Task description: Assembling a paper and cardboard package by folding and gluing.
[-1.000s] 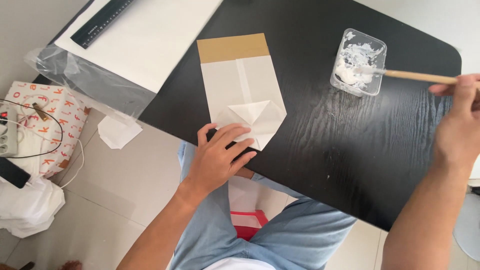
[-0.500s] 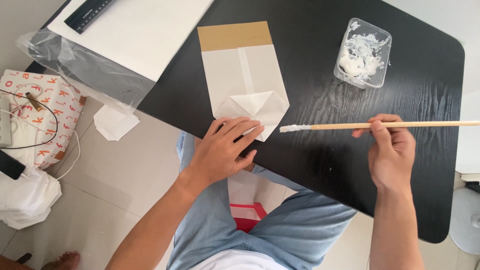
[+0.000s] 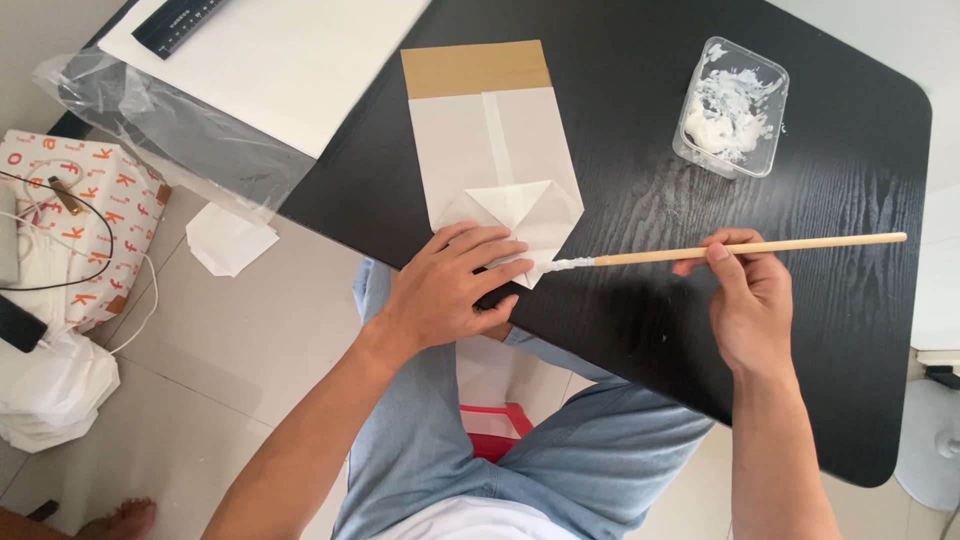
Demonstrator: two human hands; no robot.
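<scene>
Paper bag [image 3: 495,150], half made, lies flat on the black table [image 3: 640,120], its brown band at 12 o'clock and its folded diamond bottom at 6 o'clock, near the table's edge. Left hand [image 3: 455,290] lies palm down with fingers spread on that bottom fold, pinning its lower flap. Right hand [image 3: 750,305] pinches a wooden stick [image 3: 740,248] between thumb and fingers, about the middle of its length; the stick lies nearly level, and its white-coated tip sits at 3 o'clock of the left fingertips, touching or just at the flap's corner. A clear tub [image 3: 732,105] of white paste stands at 1 o'clock from the bag, well apart from it. At 10 o'clock lie a white sheet [image 3: 290,60] in a plastic sleeve and a black ruler [image 3: 178,20].

The step in hand looks to be pasting the bottom flap. To do it well, I judge the left hand should keep firm, flat pressure so the fold does not spring open, with fingertips kept clear of the strip that takes paste. The tip should be drawn along the flap's edge in a thin, even line, held low and nearly flat; a thick blob would likely squeeze out onto the table or stick the bag's inside shut.
</scene>
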